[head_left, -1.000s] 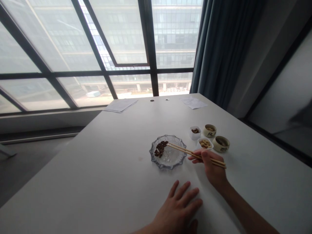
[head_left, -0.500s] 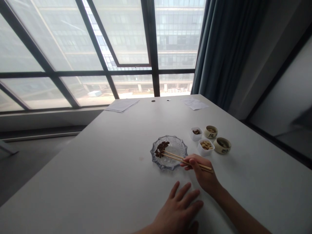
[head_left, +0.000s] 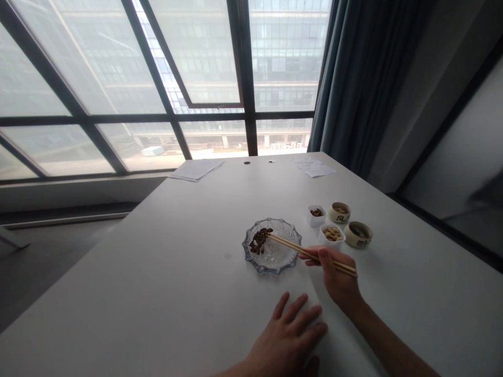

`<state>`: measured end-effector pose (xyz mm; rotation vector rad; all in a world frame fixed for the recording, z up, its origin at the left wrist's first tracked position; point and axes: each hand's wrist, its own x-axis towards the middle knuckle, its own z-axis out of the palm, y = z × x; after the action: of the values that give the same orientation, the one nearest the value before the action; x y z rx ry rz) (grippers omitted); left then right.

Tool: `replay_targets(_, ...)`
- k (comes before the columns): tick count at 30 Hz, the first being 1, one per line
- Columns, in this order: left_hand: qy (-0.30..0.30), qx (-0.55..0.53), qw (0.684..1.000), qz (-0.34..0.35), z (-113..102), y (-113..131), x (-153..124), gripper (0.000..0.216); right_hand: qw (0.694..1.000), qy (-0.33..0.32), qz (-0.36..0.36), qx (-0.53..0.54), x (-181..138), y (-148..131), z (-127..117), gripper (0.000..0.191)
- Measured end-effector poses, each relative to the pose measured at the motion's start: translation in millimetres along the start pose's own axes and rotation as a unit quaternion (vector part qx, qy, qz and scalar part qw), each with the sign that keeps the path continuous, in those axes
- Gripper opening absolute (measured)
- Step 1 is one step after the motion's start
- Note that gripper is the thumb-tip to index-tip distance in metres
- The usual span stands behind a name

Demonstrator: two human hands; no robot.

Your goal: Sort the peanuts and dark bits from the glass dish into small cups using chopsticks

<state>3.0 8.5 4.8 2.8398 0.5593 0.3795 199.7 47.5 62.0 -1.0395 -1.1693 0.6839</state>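
My right hand (head_left: 334,269) is closed around a pair of wooden chopsticks (head_left: 293,245), whose tips reach over the clear glass plate (head_left: 288,260). A heap of small dark brown pieces (head_left: 259,241) lies on the plate's left side, and the tips are at its right edge. Whether they pinch a piece is too small to tell. Below the plate, my left hand (head_left: 288,335) rests on the table with its fingers spread, holding nothing.
Right of the plate stand a white tub of brown pieces (head_left: 316,214), a white tub of peanut-like pieces (head_left: 332,235) and two beige ceramic bowls (head_left: 340,211) with dark markings. Paper sheets (head_left: 196,170) lie at the far left of the white table (head_left: 176,272), more paper (head_left: 316,168) at the far right.
My right hand has moved right with the chopsticks, and their tips have shifted up and right, from within the brown heap to its right edge. The left hand stays in place.
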Motion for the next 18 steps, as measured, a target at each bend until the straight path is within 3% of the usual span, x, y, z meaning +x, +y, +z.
replay_targets(4,-0.011,-0.007,1.000,-0.004,-1.9,0.1,0.0,0.047,0.991,0.128,-0.030,-0.018,15.9,-9.3,-21.2,0.041)
replay_targets(9,-0.019,-0.013,1.000,-0.005,-4.1,0.0,0.4,0.047,0.961,0.270,-0.047,-0.045,38.4,-15.7,-54.2,0.054)
replay_targets(18,-0.023,-0.008,1.000,-0.009,-5.0,1.0,0.6,0.046,0.951,0.303,-0.039,-0.046,45.9,-9.5,-65.4,0.055)
